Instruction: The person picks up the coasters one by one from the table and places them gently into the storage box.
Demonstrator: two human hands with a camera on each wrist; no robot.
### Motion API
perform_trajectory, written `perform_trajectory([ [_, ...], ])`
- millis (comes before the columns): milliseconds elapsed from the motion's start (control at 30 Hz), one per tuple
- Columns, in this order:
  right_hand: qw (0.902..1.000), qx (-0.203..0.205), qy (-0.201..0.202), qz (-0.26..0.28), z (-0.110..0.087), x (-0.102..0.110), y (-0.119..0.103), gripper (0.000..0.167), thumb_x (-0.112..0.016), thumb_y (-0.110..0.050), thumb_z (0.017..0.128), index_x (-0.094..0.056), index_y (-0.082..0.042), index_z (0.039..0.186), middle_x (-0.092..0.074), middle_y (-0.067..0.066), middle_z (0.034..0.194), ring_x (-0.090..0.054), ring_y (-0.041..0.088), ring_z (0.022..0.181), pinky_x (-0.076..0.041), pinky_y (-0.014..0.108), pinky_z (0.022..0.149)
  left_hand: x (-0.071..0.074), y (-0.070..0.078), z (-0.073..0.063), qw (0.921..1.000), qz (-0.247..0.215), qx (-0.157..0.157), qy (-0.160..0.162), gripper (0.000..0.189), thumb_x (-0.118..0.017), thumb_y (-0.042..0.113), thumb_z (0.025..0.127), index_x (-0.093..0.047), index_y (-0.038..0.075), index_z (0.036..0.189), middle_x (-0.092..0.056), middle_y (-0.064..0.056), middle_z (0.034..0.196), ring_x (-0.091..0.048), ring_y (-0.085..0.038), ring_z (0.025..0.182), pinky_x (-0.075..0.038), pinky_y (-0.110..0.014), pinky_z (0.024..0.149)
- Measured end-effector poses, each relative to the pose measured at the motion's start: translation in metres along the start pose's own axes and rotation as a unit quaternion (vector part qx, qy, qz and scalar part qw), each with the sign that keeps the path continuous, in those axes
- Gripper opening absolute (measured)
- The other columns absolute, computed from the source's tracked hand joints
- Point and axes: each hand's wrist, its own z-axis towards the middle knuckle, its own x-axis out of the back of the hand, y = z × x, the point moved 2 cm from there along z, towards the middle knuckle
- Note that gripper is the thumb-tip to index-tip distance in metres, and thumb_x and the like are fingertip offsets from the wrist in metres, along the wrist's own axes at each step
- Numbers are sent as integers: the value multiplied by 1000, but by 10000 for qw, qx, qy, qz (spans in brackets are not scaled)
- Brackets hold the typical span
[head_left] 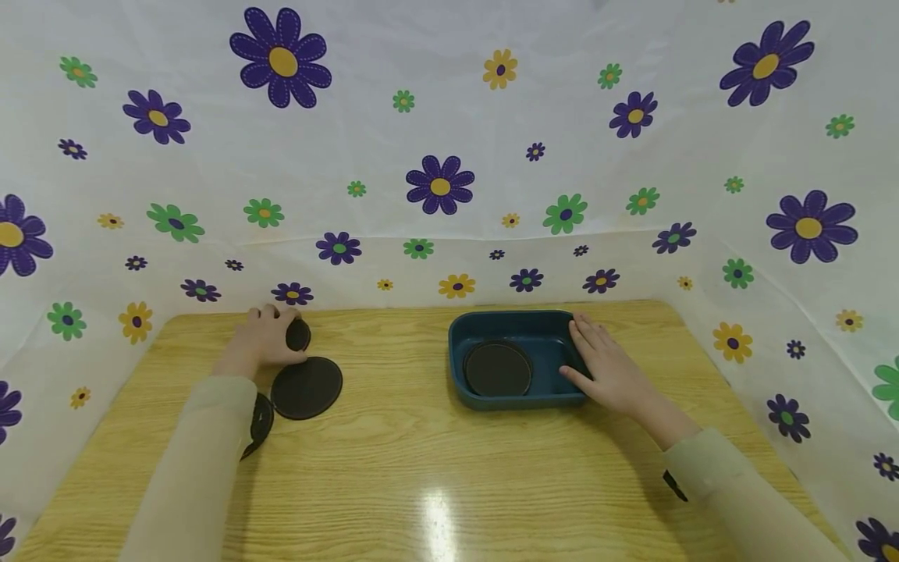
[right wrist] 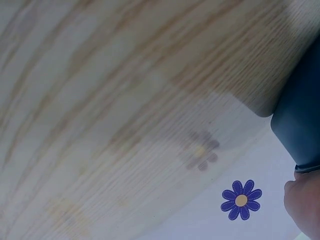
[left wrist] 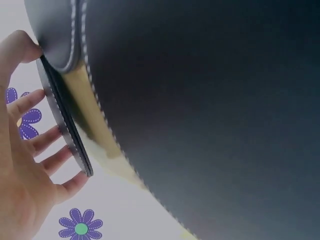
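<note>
In the head view my left hand (head_left: 263,339) holds a black round coaster (head_left: 298,335) tilted up on edge at the table's back left. The left wrist view shows the thumb and fingers of the left hand (left wrist: 30,155) at the rim of this stitched coaster (left wrist: 65,120). Just in front lies another black coaster (head_left: 307,388), flat on the wood. My right hand (head_left: 605,367) rests across the right end of a blue rectangular tray (head_left: 516,403), its fingers extended and its thumb over the inside. Inside the tray, at its left, is a dark round coaster (head_left: 498,368).
A further black round piece (head_left: 261,421) is partly hidden under the left sleeve. The wooden table (head_left: 379,468) meets a white cloth (head_left: 365,133) printed with flowers along its back and sides.
</note>
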Motion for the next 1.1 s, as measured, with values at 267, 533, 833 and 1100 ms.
perform_trajectory([
  [267, 10000, -2, 42, 0, -1, -1, 1, 86, -56, -42, 108, -21, 14, 163, -14, 32, 174, -13, 49, 163, -13, 59, 133, 7, -3, -4, 9995, 193, -141, 198, 91, -75, 52, 79, -48, 5, 152, -41, -40, 146, -41, -61, 130, -39, -80, 105],
  [533, 10000, -8, 86, 36, -2, -3, 2, 86, -55, -42, 108, -21, 13, 163, -14, 31, 174, -13, 48, 163, -13, 59, 133, 17, 9, -7, 9988, 309, -308, 240, 90, -78, 52, 78, -50, 10, 152, -40, -37, 149, -37, -60, 135, -35, -82, 106],
  [833, 10000, -16, 55, 81, -2, 0, 0, 85, -56, -41, 108, -21, 14, 163, -13, 31, 174, -13, 49, 163, -12, 59, 133, 28, 34, -9, 9947, 395, -762, 558, 85, -80, 49, 75, -54, 15, 148, -43, -33, 149, -38, -58, 137, -38, -78, 101],
  [1100, 10000, -6, 75, 50, -1, 0, -2, 85, -56, -42, 108, -22, 13, 163, -14, 30, 175, -14, 49, 163, -13, 60, 132, 28, 59, -8, 9893, 288, -1156, 845, 84, -80, 46, 71, -56, 15, 145, -47, -29, 141, -42, -55, 132, -39, -75, 99],
])
